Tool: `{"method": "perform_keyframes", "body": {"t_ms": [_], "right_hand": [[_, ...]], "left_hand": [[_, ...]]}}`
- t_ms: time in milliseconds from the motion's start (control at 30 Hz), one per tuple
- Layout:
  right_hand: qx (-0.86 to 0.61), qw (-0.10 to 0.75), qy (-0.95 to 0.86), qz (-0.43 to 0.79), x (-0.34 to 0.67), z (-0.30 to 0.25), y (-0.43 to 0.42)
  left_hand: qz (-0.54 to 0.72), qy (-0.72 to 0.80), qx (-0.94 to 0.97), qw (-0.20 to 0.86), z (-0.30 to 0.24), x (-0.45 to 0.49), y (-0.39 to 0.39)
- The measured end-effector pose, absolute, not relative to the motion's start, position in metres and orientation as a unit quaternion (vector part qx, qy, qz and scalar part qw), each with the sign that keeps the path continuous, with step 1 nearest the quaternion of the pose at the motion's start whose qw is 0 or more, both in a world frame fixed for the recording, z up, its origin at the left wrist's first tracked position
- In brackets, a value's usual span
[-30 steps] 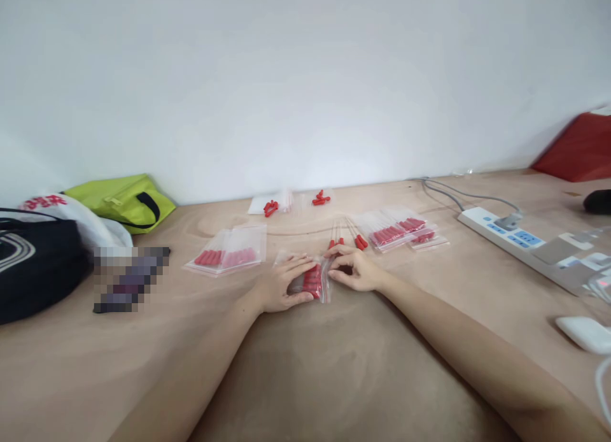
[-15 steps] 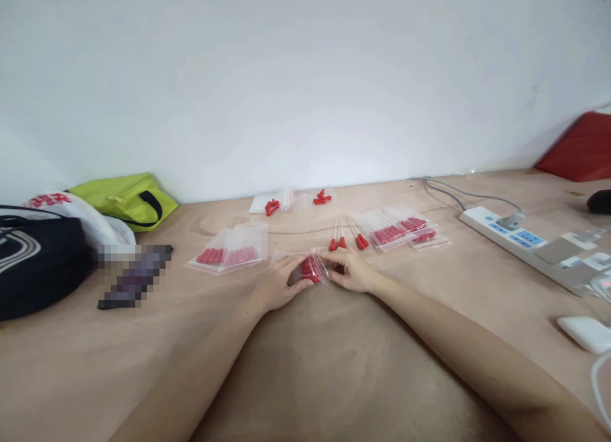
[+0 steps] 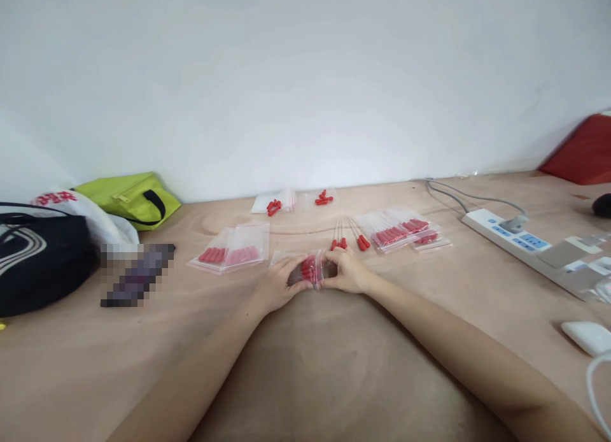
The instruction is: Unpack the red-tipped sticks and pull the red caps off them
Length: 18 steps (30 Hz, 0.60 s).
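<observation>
Both my hands meet on a small clear zip bag (image 3: 310,268) filled with red-capped pieces, in the middle of the wooden table (image 3: 305,365). My left hand (image 3: 279,286) holds its left side, fingers curled over it. My right hand (image 3: 347,273) pinches the bag's right edge with closed fingers. Just beyond my right hand lie loose red-tipped thin sticks (image 3: 348,235). A filled bag (image 3: 233,251) lies to the left, and a pile of filled bags (image 3: 401,232) lies to the right.
Empty bags and loose red caps (image 3: 296,202) lie near the white wall. At left sit a black bag (image 3: 38,257), a white bag and a green pouch (image 3: 131,200). A power strip (image 3: 525,241) with cables, a white object (image 3: 589,337) and a red thing (image 3: 580,152) are on the right.
The bag has been drawn together and raised off the table between my hands. My right hand slid left along its edge, closer to my left hand.
</observation>
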State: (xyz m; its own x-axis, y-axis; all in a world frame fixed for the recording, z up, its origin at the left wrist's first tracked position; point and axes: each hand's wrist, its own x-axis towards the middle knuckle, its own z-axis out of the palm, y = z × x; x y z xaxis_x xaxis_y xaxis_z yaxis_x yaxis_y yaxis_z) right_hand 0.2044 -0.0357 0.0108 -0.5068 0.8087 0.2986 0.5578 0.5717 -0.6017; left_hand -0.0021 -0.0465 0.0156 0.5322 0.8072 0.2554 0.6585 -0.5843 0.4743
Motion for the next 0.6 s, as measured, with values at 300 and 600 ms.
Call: {"method": "perform_keyframes", "body": {"t_ms": [300,600], "right_hand": [[-0.387,0.299,-0.842,0.227,0.1975,0.0163,-0.0432],[-0.377,0.342,-0.817,0.271,0.2046,0.0160,-0.0408]], "left_hand": [[0.217,0.436,0.854,0.181,0.0196,-0.0061,-0.0500],[0.213,0.447,0.852,0.172,0.0218,-0.0081,-0.0526]]}}
